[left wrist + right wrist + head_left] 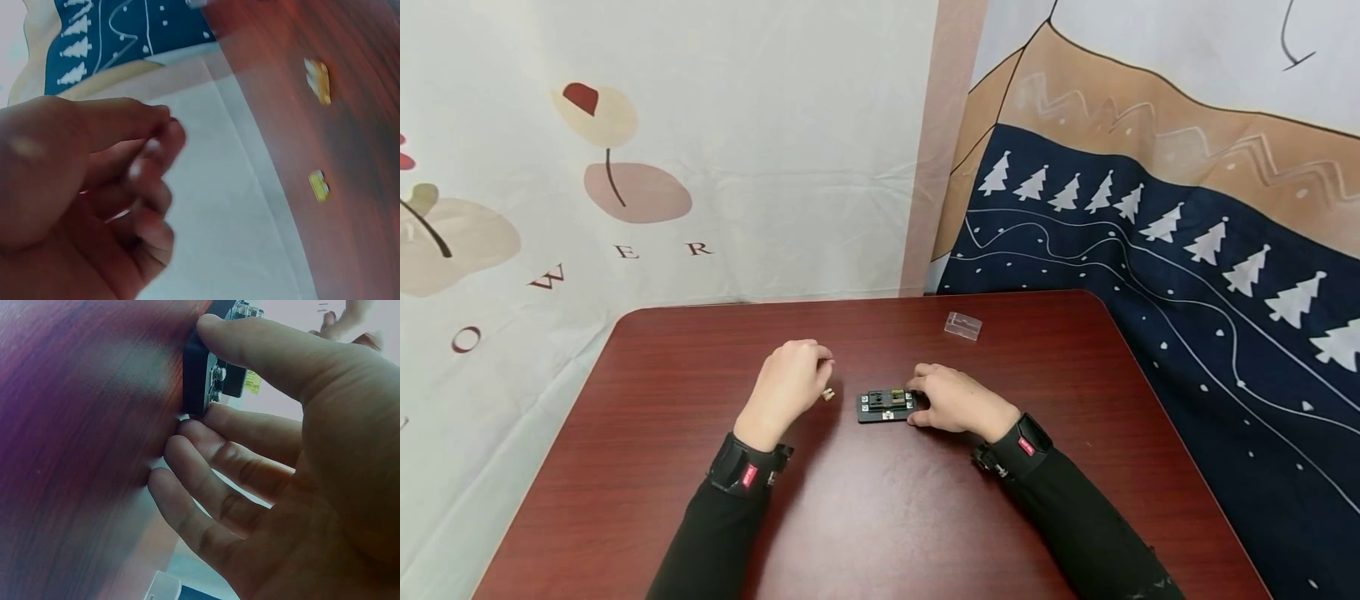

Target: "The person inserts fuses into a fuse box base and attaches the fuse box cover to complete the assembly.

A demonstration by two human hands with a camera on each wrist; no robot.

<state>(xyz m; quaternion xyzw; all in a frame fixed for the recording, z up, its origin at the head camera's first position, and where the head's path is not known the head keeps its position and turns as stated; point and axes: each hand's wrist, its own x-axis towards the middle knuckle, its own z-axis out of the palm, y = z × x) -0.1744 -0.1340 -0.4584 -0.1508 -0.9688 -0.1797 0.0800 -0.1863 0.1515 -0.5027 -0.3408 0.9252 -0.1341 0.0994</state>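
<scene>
My right hand [962,402] grips the right end of a black rectangular base [880,417] lying flat on the table. In the right wrist view, the thumb lies on one long edge and the index finger touches the other side. Black blocks, metal screws [219,374] and a yellow label [252,381] show on the base. My left hand [790,379] hovers to its left with curled fingers, thumb and index tips together; nothing shows between them. Beneath it, small brass-coloured pieces [828,394] lie on the table. The left wrist view shows a larger piece [320,81] and a smaller yellow one [319,186].
A small clear plastic box [962,326] stands near the back edge of the reddish-brown table [865,517]. Printed cloths [805,150] hang behind the table and along its right side.
</scene>
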